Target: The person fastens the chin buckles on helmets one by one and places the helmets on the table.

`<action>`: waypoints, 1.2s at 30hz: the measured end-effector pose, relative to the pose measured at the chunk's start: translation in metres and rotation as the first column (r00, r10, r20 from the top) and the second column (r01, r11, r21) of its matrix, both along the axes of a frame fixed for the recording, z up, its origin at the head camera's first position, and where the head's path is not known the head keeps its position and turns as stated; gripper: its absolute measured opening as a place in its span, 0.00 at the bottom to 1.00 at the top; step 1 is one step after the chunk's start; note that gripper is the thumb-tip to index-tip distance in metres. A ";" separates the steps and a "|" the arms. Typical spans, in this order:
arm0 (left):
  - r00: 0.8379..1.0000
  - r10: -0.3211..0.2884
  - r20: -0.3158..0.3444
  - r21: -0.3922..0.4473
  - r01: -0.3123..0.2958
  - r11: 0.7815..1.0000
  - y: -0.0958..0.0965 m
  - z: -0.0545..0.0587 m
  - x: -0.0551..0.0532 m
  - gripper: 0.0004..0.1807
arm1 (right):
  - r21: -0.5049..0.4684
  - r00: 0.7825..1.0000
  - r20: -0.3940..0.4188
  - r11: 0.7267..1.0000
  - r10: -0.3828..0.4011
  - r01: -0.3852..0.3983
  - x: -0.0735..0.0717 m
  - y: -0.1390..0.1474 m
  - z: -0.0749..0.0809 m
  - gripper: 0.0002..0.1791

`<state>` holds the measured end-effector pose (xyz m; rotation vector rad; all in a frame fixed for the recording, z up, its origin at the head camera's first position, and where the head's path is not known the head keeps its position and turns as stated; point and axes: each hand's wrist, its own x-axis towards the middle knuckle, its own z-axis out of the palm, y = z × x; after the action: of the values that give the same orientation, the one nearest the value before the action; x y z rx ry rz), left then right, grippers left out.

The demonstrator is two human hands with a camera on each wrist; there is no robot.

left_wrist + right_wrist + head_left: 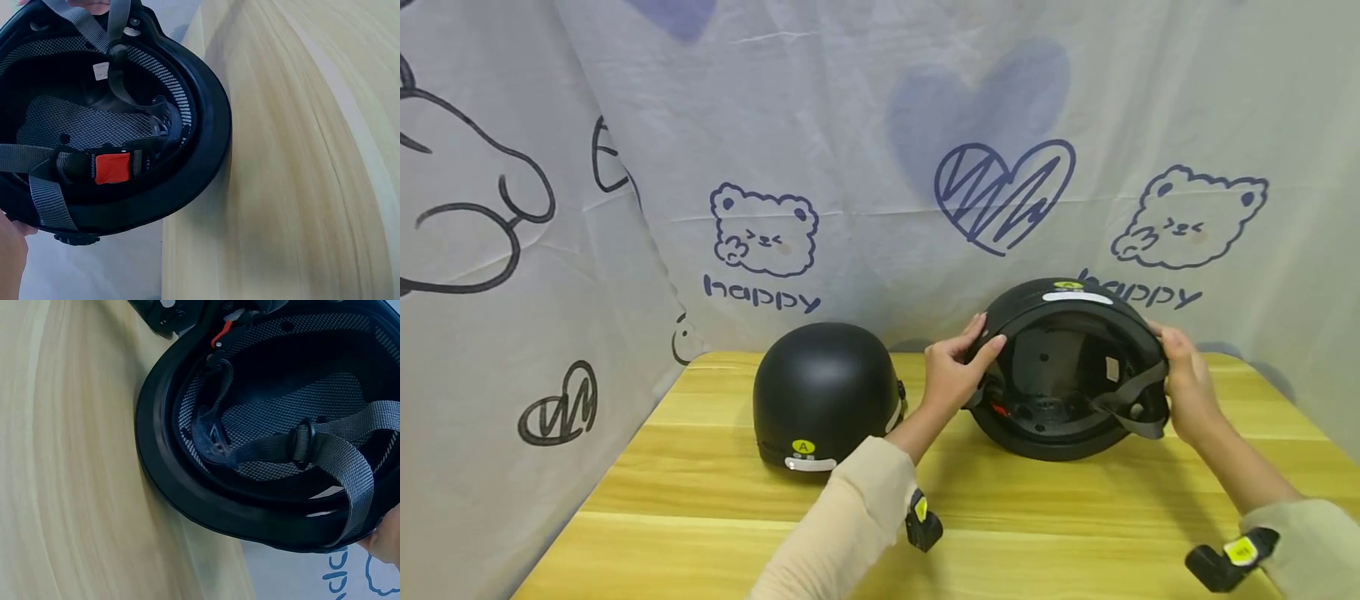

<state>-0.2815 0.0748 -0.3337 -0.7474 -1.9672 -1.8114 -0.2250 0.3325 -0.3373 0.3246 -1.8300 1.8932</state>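
Two hands have hold of a black half helmet (pixel 1060 367), right of centre in the head view, tipped so its hollow faces the wearer. From where I stand, the likeliest trouble is a slip: the shell looks smooth and round, and if one side's grasp slackens it could roll out and knock the table (pixel 1000 521). The grey chin strap (pixel 1138 392) crosses the opening at the right, so a finger could snag in it or it could get pinched under the rim. I can't tell whether the lower edge is resting on the wood or just above it. A swing to the left might also bump the second half helmet (pixel 827 392), which sits dome up left of the frame's middle, with the left forearm close by its lower right.

As for the grasp, the left hand (pixel 951 371) is bent round the near-left edge, thumb laid on the rim and apart from the fingers, which reach behind the shell. The right hand (pixel 1187 383) clasps the opposite edge with bent fingers; I can't make out its thumb. Neither is spread flat or let go.
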 end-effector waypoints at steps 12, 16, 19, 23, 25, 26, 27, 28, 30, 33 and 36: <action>1.000 0.017 -0.006 -0.019 -0.017 1.000 0.001 0.000 0.007 0.29 | -0.056 0.998 -0.057 0.998 0.040 -0.043 0.003 -0.002 -0.005 0.17; 0.983 0.075 0.165 -0.102 -0.059 0.993 0.003 0.014 0.014 0.38 | -0.051 0.995 -0.082 0.997 0.052 -0.056 0.005 -0.003 -0.006 0.17; 0.939 0.143 0.313 -0.197 -0.084 0.977 0.002 0.026 0.016 0.36 | -0.020 0.993 -0.104 0.998 0.049 -0.051 0.006 -0.007 -0.005 0.17; 0.890 0.169 0.423 -0.264 -0.058 0.963 -0.001 0.035 0.013 0.35 | 0.022 0.991 -0.121 0.998 0.056 -0.054 0.005 -0.011 -0.003 0.17; 0.867 0.147 0.475 -0.262 -0.020 0.965 -0.004 0.036 0.012 0.36 | 0.032 0.991 -0.118 0.997 0.071 -0.067 0.004 -0.012 -0.002 0.18; 0.854 0.130 0.503 -0.259 0.006 0.966 -0.005 0.037 0.012 0.37 | 0.033 0.990 -0.117 0.997 0.078 -0.075 0.004 -0.013 -0.002 0.18; 0.841 0.111 0.530 -0.253 0.031 0.967 -0.007 0.038 0.012 0.38 | 0.034 0.990 -0.114 0.996 0.085 -0.082 0.003 -0.013 -0.002 0.18; 0.829 0.092 0.552 -0.244 0.054 0.968 -0.009 0.039 0.012 0.39 | 0.034 0.990 -0.114 0.996 0.088 -0.085 0.003 -0.014 -0.002 0.18; 0.808 0.071 0.585 -0.224 0.077 0.972 -0.012 0.039 0.013 0.40 | 0.041 0.989 -0.114 0.995 0.090 -0.086 0.002 -0.014 -0.002 0.18; 0.800 0.074 0.596 -0.211 0.067 0.975 -0.014 0.039 0.015 0.40 | 0.088 0.991 -0.095 0.993 0.090 -0.081 0.001 -0.012 -0.002 0.18; 0.812 0.095 0.576 -0.212 0.036 0.977 -0.013 0.038 0.019 0.39 | 0.198 0.998 -0.030 0.979 0.056 -0.049 0.001 -0.007 0.000 0.20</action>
<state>-0.2629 0.0622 -0.2962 -0.2038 -2.5731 -1.9953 -0.2241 0.3252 -0.3374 0.4752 -2.0073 1.7306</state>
